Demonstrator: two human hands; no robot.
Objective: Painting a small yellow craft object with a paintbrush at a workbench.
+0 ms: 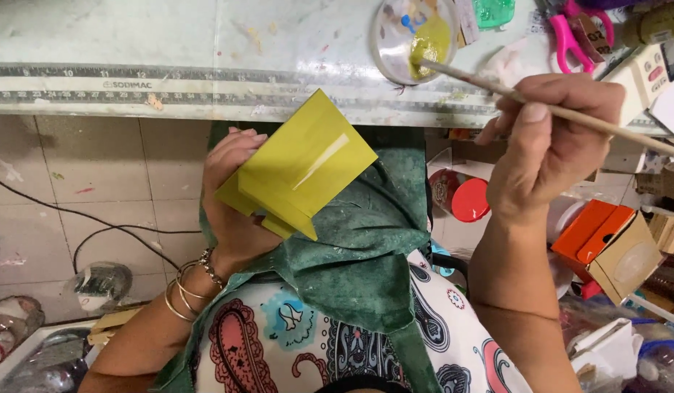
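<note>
while left hand grips yellow piece

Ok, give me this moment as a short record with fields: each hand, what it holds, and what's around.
left hand: left hand holds a yellow painted piece from below, above the lap
right hand: right hand grips a thin paintbrush, tip in the paint dish
paint dish: round clear dish with yellow paint, on the worktable
table edge: ruler strip along the front
lap: green cloth over patterned clothing
nearby: pink scissors on the table; orange box at right
</note>
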